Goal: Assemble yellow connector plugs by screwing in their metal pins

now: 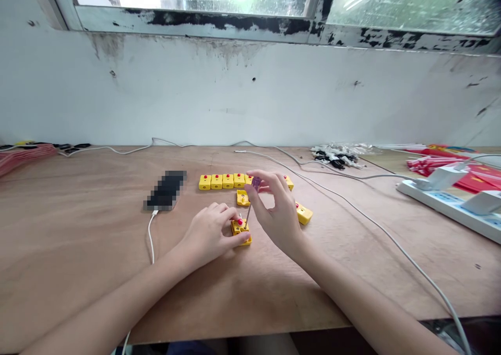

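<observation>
A yellow plastic block (239, 228) with a red button is gripped by the curled fingers of the left hand (207, 235), and is held just beneath the fingertips. A small screwdriver (250, 201) with a purple handle is pinched between the thumb and fingertips of the right hand (277, 214), its thin shaft reaching down to the top of the gripped block, beside the red button (the exact contact point cannot be made out). Just beyond the right fingertips, a row of yellow blocks (227, 181) is lined up on a plywood table (78, 250). A loose yellow block (242, 198) is placed just past the shaft, and another (303, 214) lies right of the right fingers. Left of the left fingers, a pixelated phone (166, 190) is seen with a white cable (151, 235) attached. Well right of the fingers, a white power strip (442, 203) is placed.
</observation>
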`<state>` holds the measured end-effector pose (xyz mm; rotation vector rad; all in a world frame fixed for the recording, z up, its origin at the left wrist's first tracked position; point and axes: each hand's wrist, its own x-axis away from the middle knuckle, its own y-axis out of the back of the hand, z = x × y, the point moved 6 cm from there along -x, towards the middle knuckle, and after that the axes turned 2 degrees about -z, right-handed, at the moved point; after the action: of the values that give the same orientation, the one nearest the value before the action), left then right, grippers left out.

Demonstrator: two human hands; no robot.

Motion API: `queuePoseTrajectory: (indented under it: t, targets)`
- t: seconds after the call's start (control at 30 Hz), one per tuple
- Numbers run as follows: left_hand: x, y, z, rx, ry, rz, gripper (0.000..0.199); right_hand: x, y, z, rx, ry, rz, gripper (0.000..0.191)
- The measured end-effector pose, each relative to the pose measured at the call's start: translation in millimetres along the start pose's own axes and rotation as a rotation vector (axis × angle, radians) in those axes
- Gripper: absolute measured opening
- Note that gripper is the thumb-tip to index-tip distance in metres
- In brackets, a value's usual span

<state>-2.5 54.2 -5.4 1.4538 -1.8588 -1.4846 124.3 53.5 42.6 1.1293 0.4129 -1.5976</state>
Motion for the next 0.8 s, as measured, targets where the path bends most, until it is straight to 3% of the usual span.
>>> queuePoseTrajectory:
  t: [0.2,0.37,0.47,0.8]
  targets:
    - [-0.5,-4.0,0.6,0.039,0.059,0.025,0.028,-0.1,-4.0,-4.8,-0.108,-0.117,0.060,0.019]
    - [1.1,0.8,-4.5,0.077,-0.093,-0.034,0.019,-1.7,0.1,-7.3,-0.069,-0.092,-0.035,0.021]
    - [2.3,-1.0,-7.2,0.120,-0.189,0.002,0.017,-1.8,-1.2,-8.3,-0.079,-0.095,-0.020,0.021]
    - [-1.5,-5.5,-6.3,0.101,-0.213,0.049,0.017,0.1,0.5,-0.6,-0.022,-0.048,-0.032,0.019]
